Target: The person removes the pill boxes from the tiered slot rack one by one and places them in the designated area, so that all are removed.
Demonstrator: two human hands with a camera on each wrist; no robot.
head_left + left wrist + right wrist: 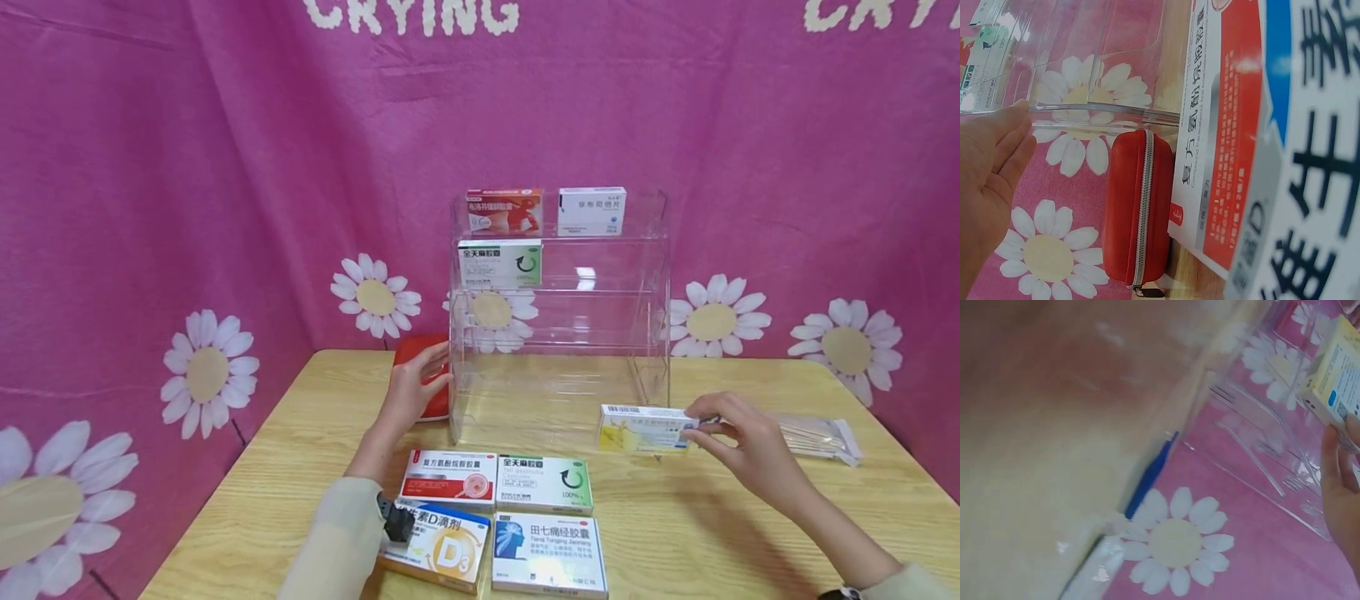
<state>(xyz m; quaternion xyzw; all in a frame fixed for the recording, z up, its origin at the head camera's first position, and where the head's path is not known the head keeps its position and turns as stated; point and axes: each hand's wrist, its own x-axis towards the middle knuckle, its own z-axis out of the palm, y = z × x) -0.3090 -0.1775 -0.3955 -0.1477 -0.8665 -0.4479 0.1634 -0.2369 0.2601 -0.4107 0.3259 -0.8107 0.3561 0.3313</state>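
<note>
My right hand (746,446) pinches a yellow-and-white medicine box (647,430) by its right end, in front of the clear acrylic display rack (558,325). The right wrist view also shows this box (1338,372) between thumb and fingers. With fingers extended, my left hand (411,390) is at the rack's left side; in the left wrist view its fingertips overlap the rack's edge. On the rack's upper tiers stand a red box (504,212), a white box (591,212) and a green-and-white box (500,264).
Four boxes lie flat in front of the rack: a red-and-white one (448,479), a green-and-white one (544,484), a vitamin D box (442,546) and a blue-and-white one (549,553). A red zippered case (1138,209) is behind my left hand. Right lies a packet of cotton swabs (821,439).
</note>
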